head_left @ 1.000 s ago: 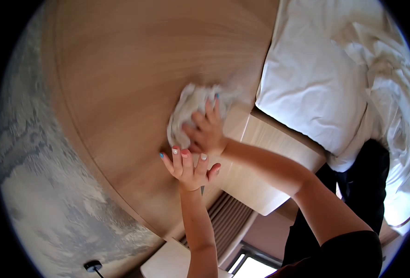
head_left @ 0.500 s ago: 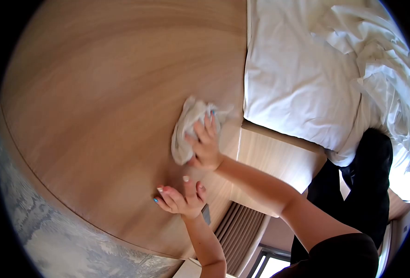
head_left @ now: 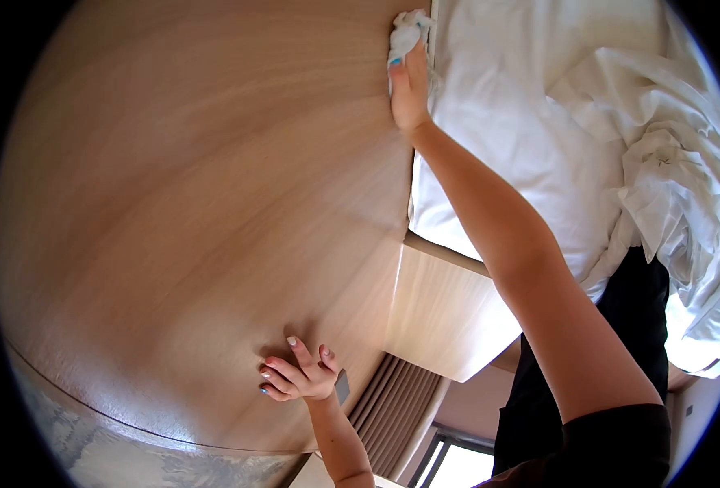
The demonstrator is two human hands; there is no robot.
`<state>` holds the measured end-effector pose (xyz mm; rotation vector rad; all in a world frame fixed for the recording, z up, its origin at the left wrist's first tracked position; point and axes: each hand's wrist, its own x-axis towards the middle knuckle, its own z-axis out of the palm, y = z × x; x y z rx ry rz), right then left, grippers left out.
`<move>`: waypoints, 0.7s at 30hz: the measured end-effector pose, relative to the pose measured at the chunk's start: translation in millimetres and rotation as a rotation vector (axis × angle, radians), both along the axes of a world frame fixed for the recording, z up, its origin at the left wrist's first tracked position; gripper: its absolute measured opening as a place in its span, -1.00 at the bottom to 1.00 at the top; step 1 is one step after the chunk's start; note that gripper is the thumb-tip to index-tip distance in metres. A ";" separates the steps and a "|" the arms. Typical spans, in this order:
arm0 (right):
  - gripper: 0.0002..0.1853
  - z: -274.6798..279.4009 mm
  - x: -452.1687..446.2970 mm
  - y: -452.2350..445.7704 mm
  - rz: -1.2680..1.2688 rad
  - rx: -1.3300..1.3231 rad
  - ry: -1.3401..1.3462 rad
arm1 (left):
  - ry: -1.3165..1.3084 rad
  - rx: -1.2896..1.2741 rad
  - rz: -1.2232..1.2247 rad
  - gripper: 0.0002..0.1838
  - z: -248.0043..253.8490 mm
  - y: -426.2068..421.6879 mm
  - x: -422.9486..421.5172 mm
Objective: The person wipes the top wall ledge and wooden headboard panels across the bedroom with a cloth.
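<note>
My right hand is closed on a crumpled white cloth, pressed to the wood-grain panel along its edge with the bed. A blue nail shows on the thumb; the other fingers are mostly hidden behind the hand and cloth. Lower in the view, my left hand has its fingers spread and bent, holding nothing. It is close over the same panel, where its shadow falls; whether the fingertips touch the surface I cannot tell.
White bedding borders the panel on the right, with a rumpled heap farther over. A light wood cabinet and a grey-brown curtain lie below. Patterned wallpaper meets the panel's lower-left edge.
My right hand has swept the cloth up and right across the panel, from its middle to the edge by the bed. My left hand has shifted slightly down and left in view, still spread.
</note>
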<state>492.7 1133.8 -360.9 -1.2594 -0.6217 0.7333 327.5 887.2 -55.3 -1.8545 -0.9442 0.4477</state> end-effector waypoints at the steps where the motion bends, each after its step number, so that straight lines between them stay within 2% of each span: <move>1: -0.46 -7.7 -1.2 1.7 0.008 -0.036 0.021 | 0.007 -0.004 0.001 -0.44 -1.2 1.7 2.5; 4: -0.44 -6.5 -3.5 3.4 0.051 -0.120 0.099 | 0.019 -0.008 0.031 -0.41 0.6 -1.6 2.9; 5: -0.43 -4.7 0.4 -1.1 0.056 -0.047 0.117 | 0.021 -0.008 0.031 -0.40 1.0 -0.5 4.4; 7: -0.44 11.4 -4.0 -17.6 0.008 -0.002 0.098 | 0.014 0.000 0.023 -0.39 0.0 1.9 3.6; 13: -0.43 9.1 -46.2 -75.9 0.013 -0.019 0.040 | -0.018 0.051 0.041 -0.39 0.6 -2.5 7.6; 15: -0.41 -18.4 -85.4 -108.9 0.036 -0.131 0.018 | -0.052 0.060 0.026 -0.39 -3.9 0.6 3.0; 18: -0.38 -5.6 -129.3 -164.5 0.032 -0.189 0.122 | -0.044 0.075 0.066 -0.42 -4.5 -1.9 4.2; 21: -0.34 -7.1 -174.7 -236.5 0.168 -0.361 0.217 | -0.076 0.071 0.062 -0.44 -7.0 -2.9 7.3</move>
